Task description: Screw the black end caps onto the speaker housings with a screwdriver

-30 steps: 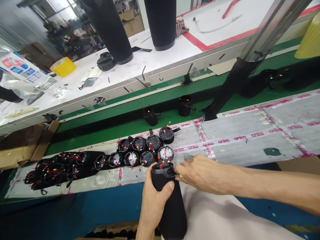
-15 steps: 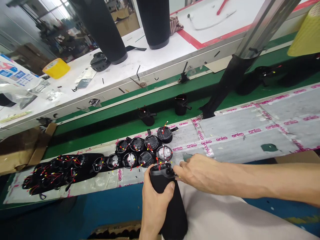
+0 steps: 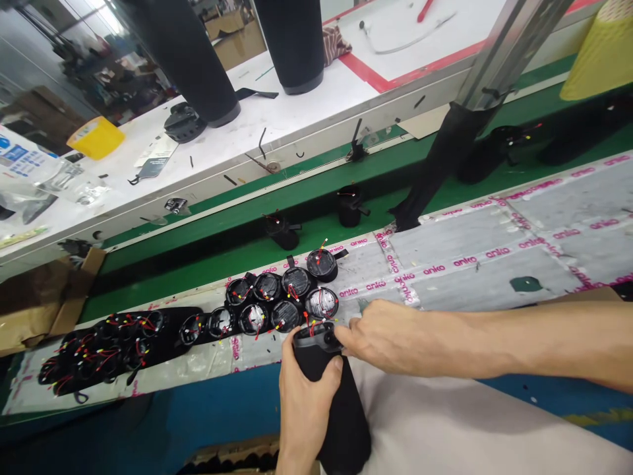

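Observation:
My left hand (image 3: 305,402) is wrapped round a black fabric-covered cylinder (image 3: 341,415) that stands upright at the near edge of the bench. My right hand (image 3: 390,336) reaches in from the right, its fingers pinched at the cylinder's top rim, where red wires with yellow tips stick out. What the fingers pinch is hidden. Just behind the cylinder stand several round black modules with red wires (image 3: 281,300) in two rows on a taped grey mat (image 3: 475,264).
More wired black parts (image 3: 103,346) lie at the left of the mat. A green conveyor belt (image 3: 208,247) carries two small black units (image 3: 349,204). Beyond it, a white bench (image 3: 306,112) holds two tall black cylinders, yellow tape and bags. A metal post (image 3: 504,49) rises at right.
The view has drifted slightly; the cylinder and both hands sit a little lower and left in frame. My right hand's fingers have closed in onto the cylinder's top rim.

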`<state>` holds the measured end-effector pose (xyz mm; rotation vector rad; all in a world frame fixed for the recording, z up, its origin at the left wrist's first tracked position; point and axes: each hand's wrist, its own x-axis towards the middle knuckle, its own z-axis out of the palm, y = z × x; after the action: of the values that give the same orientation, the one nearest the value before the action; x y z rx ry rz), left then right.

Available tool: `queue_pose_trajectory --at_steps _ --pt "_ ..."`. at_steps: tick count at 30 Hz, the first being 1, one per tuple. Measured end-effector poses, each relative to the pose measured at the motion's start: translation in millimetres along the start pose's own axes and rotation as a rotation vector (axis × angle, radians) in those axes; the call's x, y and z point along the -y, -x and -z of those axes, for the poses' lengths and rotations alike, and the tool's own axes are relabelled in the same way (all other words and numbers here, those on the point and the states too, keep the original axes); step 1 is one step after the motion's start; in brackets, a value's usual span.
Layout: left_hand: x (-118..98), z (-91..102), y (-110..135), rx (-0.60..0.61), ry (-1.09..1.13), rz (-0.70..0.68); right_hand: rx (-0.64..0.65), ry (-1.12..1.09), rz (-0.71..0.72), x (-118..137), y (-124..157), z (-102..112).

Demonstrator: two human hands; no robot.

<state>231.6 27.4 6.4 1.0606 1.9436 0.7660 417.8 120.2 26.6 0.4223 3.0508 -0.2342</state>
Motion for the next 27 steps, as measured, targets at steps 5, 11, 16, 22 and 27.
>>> queue_pose_trajectory --at_steps 5,11,16,22,27 --pt "13.1 2.1 -7.4 0.029 0.123 -0.002 -0.022 -0.167 -0.073 -0.9 -11.3 -17.3" --pt "34.7 1.2 -16.9 0.107 0.463 0.062 -0.168 -0.515 -0.353 4.2 -11.8 -38.8" --pt "42.3 2.8 -17.2 0.059 0.524 0.086 -0.169 -0.728 -0.539 2.3 9.2 -39.3" --pt "45.7 11.1 -11.8 0.062 0.55 0.106 -0.173 -0.892 -0.611 9.5 20.1 -70.8" --pt "64.6 20.6 -1.9 -0.102 0.464 -0.01 -0.423 -0.78 -0.884 -25.7 20.3 -111.6"
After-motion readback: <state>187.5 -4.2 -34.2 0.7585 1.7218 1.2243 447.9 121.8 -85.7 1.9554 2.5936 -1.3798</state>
